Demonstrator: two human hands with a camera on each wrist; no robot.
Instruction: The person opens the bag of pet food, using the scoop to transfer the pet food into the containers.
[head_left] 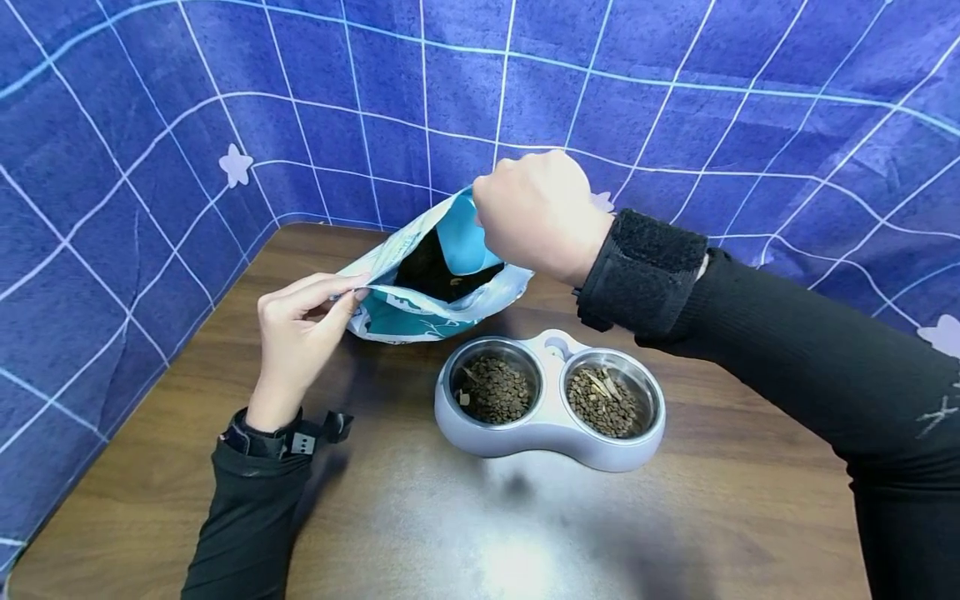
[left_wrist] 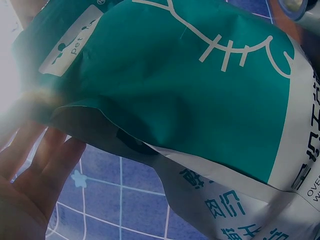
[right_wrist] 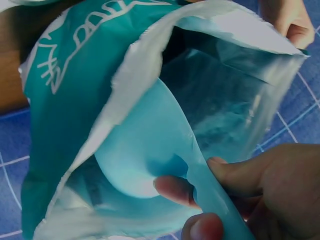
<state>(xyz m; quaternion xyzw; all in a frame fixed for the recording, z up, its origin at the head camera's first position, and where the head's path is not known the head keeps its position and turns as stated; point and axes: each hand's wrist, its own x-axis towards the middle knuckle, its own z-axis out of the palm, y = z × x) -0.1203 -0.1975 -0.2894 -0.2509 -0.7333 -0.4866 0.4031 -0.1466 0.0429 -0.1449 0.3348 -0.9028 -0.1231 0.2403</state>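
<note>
Bag: a teal-and-white pet food bag [head_left: 420, 292] is seen standing on the wooden table [head_left: 225, 467], its torn mouth held wide and dark kibble visible inside.
Scoop: a light blue plastic scoop [head_left: 461, 237] is held partly inside the bag's mouth, its bowl just beyond the right fingertips, as the right wrist view shows [right_wrist: 150, 150].
Left hand: the left hand [head_left: 300, 333] is raised at the bag's near left edge, where the rim is pinched between thumb and fingers; the wrist is bent slightly back and the forearm is angled up from the table.
Right hand: the right hand [head_left: 536, 212] is held above the bag's right side, knuckles up and wrist flexed downward; the fingers [right_wrist: 175, 190] are curled around the scoop's handle, with the thumb pressed on top.
Handling, bag: the film is judged thin, soft and slick, likely to crumple or fold shut if released; the torn rim beside the left fingertips is judged the best place to be gripped, as the body would sag under a squeeze.
Handling, scoop: it is judged light and stiff, best controlled at the handle; a loose hold could let it tip and spill.
Bowls: a grey double feeder [head_left: 551, 425] is set well in front of the bag, below the right wrist, both steel bowls already holding kibble.
Backdrop: a blue grid-patterned cloth [head_left: 675, 83] is hung behind the table.
</note>
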